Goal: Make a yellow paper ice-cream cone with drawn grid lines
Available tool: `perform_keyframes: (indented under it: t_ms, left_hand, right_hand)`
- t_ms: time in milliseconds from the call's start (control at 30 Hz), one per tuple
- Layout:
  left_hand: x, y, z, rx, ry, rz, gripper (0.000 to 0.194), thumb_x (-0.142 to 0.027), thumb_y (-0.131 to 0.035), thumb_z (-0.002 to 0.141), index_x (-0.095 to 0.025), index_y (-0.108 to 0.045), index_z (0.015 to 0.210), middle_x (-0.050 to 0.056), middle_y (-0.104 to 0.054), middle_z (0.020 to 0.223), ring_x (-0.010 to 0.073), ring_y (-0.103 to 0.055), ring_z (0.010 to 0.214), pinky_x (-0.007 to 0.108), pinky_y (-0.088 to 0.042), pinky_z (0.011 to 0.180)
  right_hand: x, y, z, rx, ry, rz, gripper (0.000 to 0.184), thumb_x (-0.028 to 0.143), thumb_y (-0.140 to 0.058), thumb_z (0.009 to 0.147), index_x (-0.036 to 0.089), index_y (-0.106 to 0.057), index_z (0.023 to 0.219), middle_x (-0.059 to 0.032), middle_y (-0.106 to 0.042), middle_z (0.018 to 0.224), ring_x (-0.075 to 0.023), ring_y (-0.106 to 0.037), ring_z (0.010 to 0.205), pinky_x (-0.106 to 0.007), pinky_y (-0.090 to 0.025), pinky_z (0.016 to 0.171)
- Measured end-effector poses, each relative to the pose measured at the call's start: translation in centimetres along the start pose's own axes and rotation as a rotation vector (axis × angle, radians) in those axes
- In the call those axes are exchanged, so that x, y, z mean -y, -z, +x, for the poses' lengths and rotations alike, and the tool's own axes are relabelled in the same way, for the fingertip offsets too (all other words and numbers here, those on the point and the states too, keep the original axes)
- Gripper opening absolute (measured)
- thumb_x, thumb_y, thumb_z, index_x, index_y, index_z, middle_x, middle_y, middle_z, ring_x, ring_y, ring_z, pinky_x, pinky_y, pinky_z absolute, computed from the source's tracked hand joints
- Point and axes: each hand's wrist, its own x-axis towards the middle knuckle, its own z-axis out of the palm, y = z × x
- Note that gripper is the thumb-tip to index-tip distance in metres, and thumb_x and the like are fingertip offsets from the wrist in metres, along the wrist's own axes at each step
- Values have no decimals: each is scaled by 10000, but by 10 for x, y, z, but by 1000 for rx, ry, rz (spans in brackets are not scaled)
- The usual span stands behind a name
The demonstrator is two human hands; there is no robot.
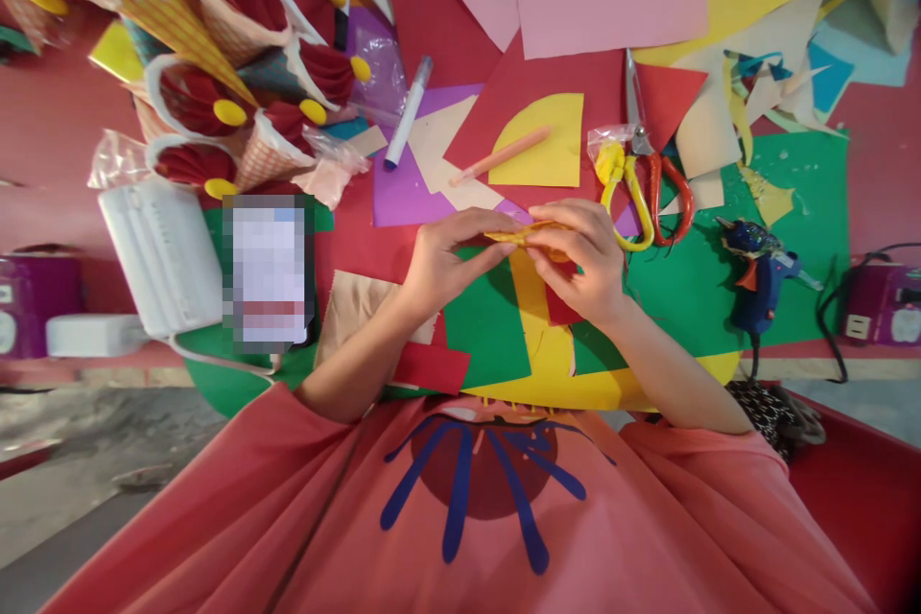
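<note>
My left hand and right hand meet at chest height over the tabletop, both pinched shut on one small yellow paper piece held flat between my fingertips. The piece is folded or layered; I cannot tell which. Under my hands lie green, yellow and red sheets, overlapping.

Just beyond my right hand sit scissors with red and yellow handles, blades pointing away from me. Further right, a blue glue gun rests on green paper, its cord trailing to the edge. Ahead of my hands lie a yellow half-circle with a pink stick across it, and a white glue tube. To my left are a phone and a heap of red paper cones.

I judge the risks small: pinching too hard could crease or tear the thin paper, and a careless reach right could brush the glue gun's tip, which may be hot.
</note>
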Motion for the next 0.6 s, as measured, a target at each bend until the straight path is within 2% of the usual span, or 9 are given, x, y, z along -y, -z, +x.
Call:
perform_keyframes:
  t_ms: [100,200,367,467,600]
  left_hand:
    - [-1,1,0,9,-11,10,192,-353,-697,837,-205,-740,952,70,-751,973,161,-710,921,255,-593,807]
    - [-1,2,0,9,-26,8,184,-340,-702,834,-202,-741,949,65,-753,967,152,-711,919,241,-591,819]
    - [0,2,-1,-8,17,0,207,-386,-707,823,-203,-742,913,63,-757,948,160,-719,893,248,-598,806]
    - [0,1,-1,-14,47,-50,227,-406,-724,805,-207,-745,913,61,-757,952,164,-719,903,250,-598,808]
    - [-1,2,-1,38,106,-173,331,-467,-748,765,-217,-734,980,61,-747,1022,186,-713,962,273,-600,835]
  right_hand:
    - [0,3,1,43,-57,40,194,247,-564,895,259,-596,1086,-50,-713,1098,-222,-650,1044,-446,-523,899]
    - [-3,5,3,83,-32,36,230,262,-563,899,243,-605,1124,-55,-724,1090,-215,-651,1041,-437,-513,916]
    - [-6,6,4,130,-29,19,190,279,-563,899,257,-656,1062,-39,-739,1036,-219,-651,1029,-460,-481,950]
    - [-7,7,4,125,-23,28,193,282,-562,901,272,-661,1066,-32,-737,1027,-217,-647,1028,-457,-486,941]
    - [-9,8,2,97,-19,-11,221,280,-564,902,297,-648,1106,-26,-731,1035,-218,-646,1019,-472,-486,950]
